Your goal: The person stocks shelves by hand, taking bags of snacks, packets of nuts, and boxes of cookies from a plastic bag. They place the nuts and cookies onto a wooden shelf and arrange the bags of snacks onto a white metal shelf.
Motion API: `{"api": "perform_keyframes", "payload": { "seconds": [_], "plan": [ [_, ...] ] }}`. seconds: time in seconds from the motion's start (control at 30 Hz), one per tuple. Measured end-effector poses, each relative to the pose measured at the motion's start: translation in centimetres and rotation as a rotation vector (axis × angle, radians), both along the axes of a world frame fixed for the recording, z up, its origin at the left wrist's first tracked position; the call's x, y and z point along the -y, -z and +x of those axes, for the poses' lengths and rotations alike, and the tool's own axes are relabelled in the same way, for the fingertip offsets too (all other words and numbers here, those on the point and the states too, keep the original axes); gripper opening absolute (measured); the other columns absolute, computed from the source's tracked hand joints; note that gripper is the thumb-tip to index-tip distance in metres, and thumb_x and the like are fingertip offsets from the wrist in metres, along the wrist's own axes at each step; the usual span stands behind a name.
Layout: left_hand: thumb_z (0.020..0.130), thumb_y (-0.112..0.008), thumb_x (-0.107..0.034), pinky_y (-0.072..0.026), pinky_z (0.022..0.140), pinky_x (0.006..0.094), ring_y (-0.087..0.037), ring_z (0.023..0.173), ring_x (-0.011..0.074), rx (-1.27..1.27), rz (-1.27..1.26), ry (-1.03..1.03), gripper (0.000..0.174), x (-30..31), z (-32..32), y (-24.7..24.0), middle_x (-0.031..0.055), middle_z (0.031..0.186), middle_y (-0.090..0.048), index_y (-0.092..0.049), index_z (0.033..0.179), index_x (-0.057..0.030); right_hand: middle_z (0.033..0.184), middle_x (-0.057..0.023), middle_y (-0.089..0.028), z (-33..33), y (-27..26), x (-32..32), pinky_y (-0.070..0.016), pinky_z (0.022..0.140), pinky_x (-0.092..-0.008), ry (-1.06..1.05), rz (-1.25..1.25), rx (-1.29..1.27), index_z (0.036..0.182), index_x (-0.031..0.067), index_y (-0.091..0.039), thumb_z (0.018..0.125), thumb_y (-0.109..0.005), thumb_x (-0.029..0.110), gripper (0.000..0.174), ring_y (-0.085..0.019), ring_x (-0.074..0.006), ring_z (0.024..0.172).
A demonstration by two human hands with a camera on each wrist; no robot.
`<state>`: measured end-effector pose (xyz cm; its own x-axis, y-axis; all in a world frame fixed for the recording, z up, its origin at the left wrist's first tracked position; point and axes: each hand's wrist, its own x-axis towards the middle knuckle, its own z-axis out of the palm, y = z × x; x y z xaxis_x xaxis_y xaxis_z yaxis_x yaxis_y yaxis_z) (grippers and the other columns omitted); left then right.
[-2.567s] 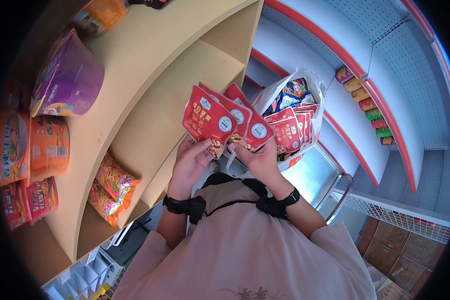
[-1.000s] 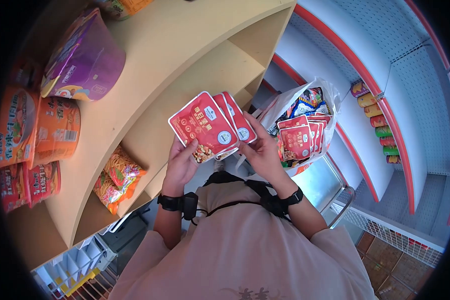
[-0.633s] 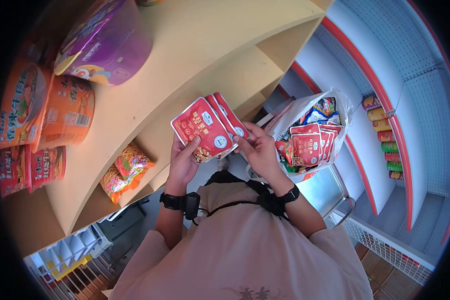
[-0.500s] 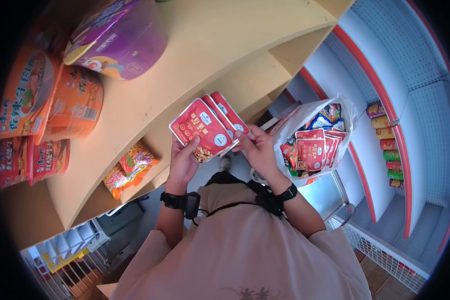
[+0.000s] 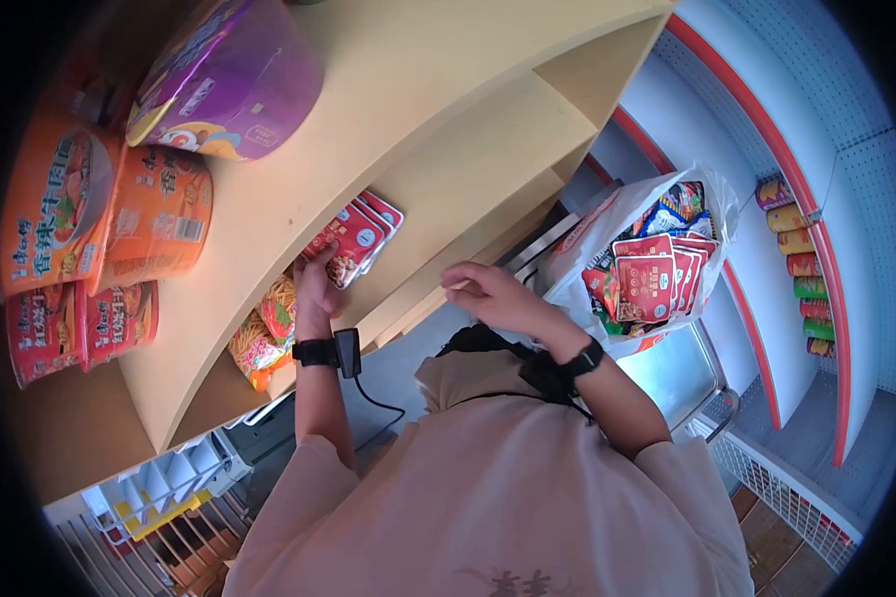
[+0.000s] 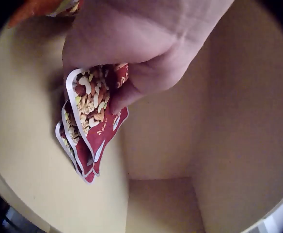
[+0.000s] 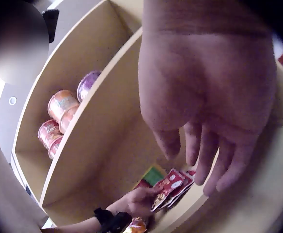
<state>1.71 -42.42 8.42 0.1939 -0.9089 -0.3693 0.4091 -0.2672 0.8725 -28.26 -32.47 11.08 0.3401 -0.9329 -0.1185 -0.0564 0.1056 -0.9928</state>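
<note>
My left hand (image 5: pixel 317 293) reaches into the shelf compartment and pinches a fanned stack of red nut packets (image 5: pixel 360 237). In the left wrist view, the thumb lies across the front of the packets (image 6: pixel 90 116), which show pictured nuts and pale edges, close over the wooden shelf board. Beside this hand lie noodle snack bags (image 5: pixel 267 333) with orange ends. My right hand (image 5: pixel 503 297) is off the packets, in front of the shelf, holding nothing. The right wrist view shows that hand (image 7: pixel 207 97) with its fingers loosely extended.
A white plastic bag (image 5: pixel 582 264) full of snack packs, with more red nut packets (image 5: pixel 649 289) on top, stands on a metal cart (image 5: pixel 682 383). Orange noodle tubs (image 5: pixel 159 219) and a purple tub (image 5: pixel 234 85) occupy the shelf above. A red-edged rack (image 5: pixel 767 129) holds a row of cans (image 5: pixel 806 269).
My right hand has let go of the packets and drawn away from them. My left hand has carried the stack leftward into the shelf compartment beside the noodle snack bags.
</note>
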Motion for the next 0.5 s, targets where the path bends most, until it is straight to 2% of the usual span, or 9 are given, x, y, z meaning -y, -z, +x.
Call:
{"api": "perform_keyframes", "payload": {
  "seconds": [0.03, 0.1, 0.2, 0.27, 0.3, 0.37, 0.4, 0.47, 0.5],
  "plan": [
    [0.076, -0.067, 0.006, -0.0545, 0.083, 0.0401, -0.062, 0.100, 0.0267, 0.037, 0.016, 0.001, 0.056, 0.7, 0.3, 0.5, 0.0122, 0.116, -0.059, -0.044, 0.125, -0.0072, 0.100, -0.0107, -0.065, -1.5, -0.6, -0.9, -0.0504, 0.080, -0.0283, -0.039, 0.012, 0.013, 0.116, -0.0019, -0.055, 0.089, -0.060, 0.015, 0.032, -0.064, -0.0183, 0.092],
    [0.075, -0.067, 0.006, -0.0545, 0.083, 0.0398, -0.062, 0.100, 0.0264, 0.057, -0.008, 0.022, 0.058, 1.8, 1.5, 1.6, 0.0119, 0.116, -0.059, -0.043, 0.126, -0.0073, 0.098, -0.0090, -0.066, -4.9, -2.9, -3.3, -0.0500, 0.080, -0.0280, 0.034, 0.091, 0.036, 0.114, -0.0019, -0.056, 0.090, -0.058, 0.012, 0.028, -0.063, -0.0159, 0.091],
    [0.074, -0.067, 0.007, -0.0538, 0.084, 0.0392, -0.061, 0.101, 0.0254, 0.113, -0.047, 0.052, 0.061, 2.2, 1.4, 1.4, 0.0111, 0.117, -0.058, -0.042, 0.128, -0.0075, 0.097, -0.0076, -0.066, -10.5, -3.4, -6.5, -0.0495, 0.080, -0.0281, 0.197, 0.127, 0.183, 0.112, -0.0015, -0.058, 0.090, -0.056, 0.007, 0.024, -0.062, -0.0148, 0.090],
    [0.074, -0.067, 0.006, -0.0525, 0.085, 0.0382, -0.060, 0.102, 0.0248, 0.188, -0.056, 0.083, 0.062, 2.8, 1.8, 2.6, 0.0109, 0.118, -0.057, -0.042, 0.129, -0.0069, 0.098, -0.0079, -0.066, -15.0, -3.4, -9.3, -0.0489, 0.081, -0.0276, 0.499, 0.147, 0.172, 0.110, -0.0020, -0.058, 0.088, -0.055, 0.003, 0.023, -0.063, -0.0161, 0.091],
    [0.075, -0.066, 0.006, -0.0515, 0.088, 0.0387, -0.060, 0.103, 0.0260, 0.168, -0.080, 0.071, 0.059, 2.3, 0.2, 1.7, 0.0117, 0.118, -0.058, -0.043, 0.128, -0.0063, 0.098, -0.0079, -0.066, -17.1, -2.5, -10.6, -0.0489, 0.081, -0.0276, 0.536, 0.152, 0.146, 0.110, -0.0020, -0.058, 0.088, -0.055, 0.003, 0.023, -0.063, -0.0161, 0.091],
    [0.076, -0.065, 0.006, -0.0507, 0.090, 0.0388, -0.060, 0.103, 0.0270, 0.160, -0.087, 0.097, 0.056, 1.8, -1.6, 0.7, 0.0124, 0.118, -0.058, -0.044, 0.127, -0.0044, 0.098, -0.0105, -0.066, -20.4, 1.1, -12.9, -0.0494, 0.082, -0.0286, 0.879, 0.175, -0.103, 0.110, -0.0029, -0.058, 0.085, -0.056, 0.001, 0.026, -0.063, -0.0181, 0.092],
    [0.076, -0.065, 0.006, -0.0510, 0.089, 0.0383, -0.061, 0.102, 0.0268, 0.176, -0.076, 0.132, 0.055, 2.1, -1.6, 1.1, 0.0125, 0.117, -0.058, -0.044, 0.126, -0.0032, 0.098, -0.0105, -0.066, -21.2, 1.6, -13.6, -0.0494, 0.082, -0.0286, 0.902, 0.174, -0.118, 0.110, -0.0029, -0.058, 0.085, -0.056, 0.001, 0.026, -0.063, -0.0181, 0.092],
    [0.078, -0.064, 0.006, -0.0518, 0.088, 0.0384, -0.061, 0.101, 0.0263, 0.163, -0.066, 0.160, 0.053, 2.3, -2.2, 1.6, 0.0126, 0.118, -0.058, -0.044, 0.126, -0.0015, 0.095, -0.0121, -0.066, -22.0, 2.8, -14.3, -0.0498, 0.081, -0.0289, 1.003, 0.139, -0.379, 0.109, -0.0036, -0.058, 0.084, -0.059, 0.003, 0.026, -0.064, -0.0184, 0.089],
    [0.078, -0.065, 0.005, -0.0516, 0.087, 0.0379, -0.061, 0.102, 0.0258, 0.138, -0.054, 0.167, 0.053, 2.4, -2.5, 1.7, 0.0121, 0.118, -0.058, -0.044, 0.127, -0.0019, 0.099, -0.0166, -0.064, -22.5, 4.0, -14.4, -0.0496, 0.083, -0.0349, 1.034, 0.170, -0.366, 0.109, -0.0045, -0.057, 0.078, -0.067, 0.007, 0.035, -0.063, -0.0247, 0.092]
  ]
}}
